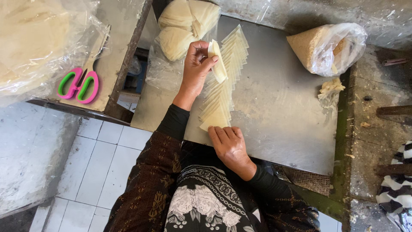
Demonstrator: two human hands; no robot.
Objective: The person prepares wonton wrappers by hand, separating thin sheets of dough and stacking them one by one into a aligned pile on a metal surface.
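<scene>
- While the left hand (196, 66) is raised over the metal surface (279, 111), its fingers curl closed around one pale, thin pastry sheet (218, 64), folded and held on edge just above the row of sheets.
- Row of pastry sheets (223, 86): pale squares overlapped like shingles, running from near the person's body toward the far edge of the surface.
- Right hand (229, 144): laid palm down and flat, fingers extended and together, fingertips touching the nearest sheet of the row; it grips nothing.
- Clear plastic bag (182, 25) at the far end of the row holds stacks of rounded, pale wrappers.
- Second plastic bag (330, 47), far right on the surface, contains a cone-shaped brown mass; a small heap of pale scraps (331, 86) lies just beside it.
- Scissors (79, 83) with pink and green handles rest on a separate metal ledge to the left, near a large plastic-wrapped bundle (34, 43).
- White tiled floor (98, 163) shows below the ledge; dark patterned sleeves cover both forearms.
- Striped black-and-white cloth (399, 184) appears at the right margin.
</scene>
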